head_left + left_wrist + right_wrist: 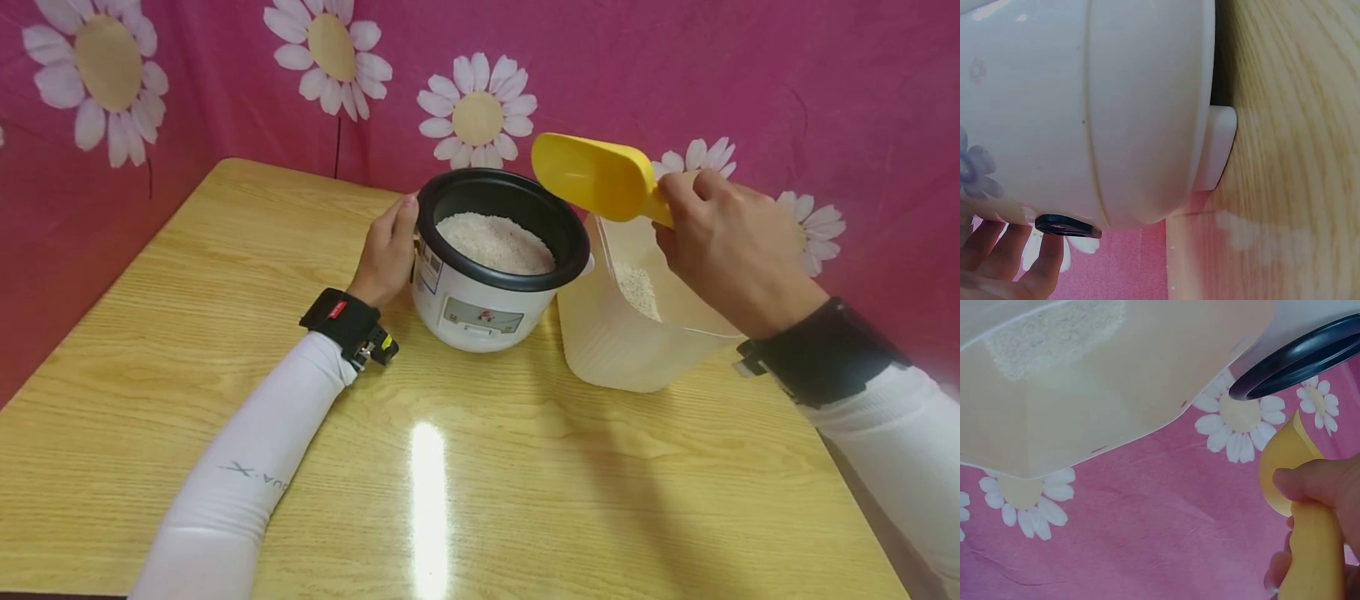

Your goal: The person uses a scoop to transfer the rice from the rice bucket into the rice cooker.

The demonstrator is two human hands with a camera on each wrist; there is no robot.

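Note:
A white rice cooker (480, 321) with a black rim stands on the table, pale rice (495, 242) inside its pot. My left hand (386, 250) grips the cooker's left side, thumb near the rim; in the left wrist view bent fingers (1041, 265) touch its wall beside a small black fitting (1066, 225). Above and right of the pot, my right hand (738, 242) holds a yellow scoop (592, 175) by its handle. The scoop is tilted, and no rice shows in its visible part. Below that hand stands a translucent bin (622, 358) holding some rice (637, 287).
The wooden table (337, 467) reaches toward me in front of the cooker and bin. A pink cloth (615, 67) with white daisies hangs behind and at the left. The bin stands close against the cooker's right side.

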